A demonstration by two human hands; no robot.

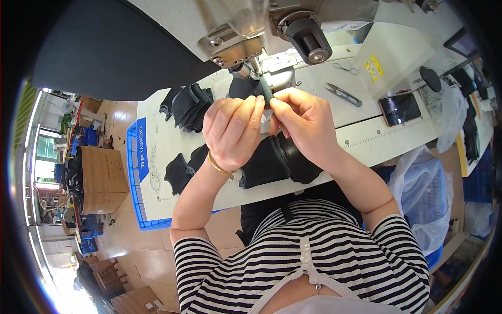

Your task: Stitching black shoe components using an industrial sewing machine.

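A dark fabric piece [265, 89] lies under the head of a sewing machine [238, 54], beside the lit needle area. My left hand [232, 128], with a gold bangle at the wrist, pinches the near edge of this fabric with its fingers curled. Close by on the right, my right hand [305, 124] is closed, thumb and forefinger together on the same edge. The fingertips partly hide the fabric there. Left of the machine sits an overlapping stack of black fabric pieces [192, 109]. More black fabric pieces [264, 166] lie along the table's front edge, beneath my wrists.
Thread snips [344, 95] and a dark phone-like device [400, 109] rest on the white table [334, 137] to the right. A blue plastic basket [137, 183] stands at the left edge. Clear plastic bags [424, 191] hang at the right. Cardboard boxes [103, 179] stand on the floor.
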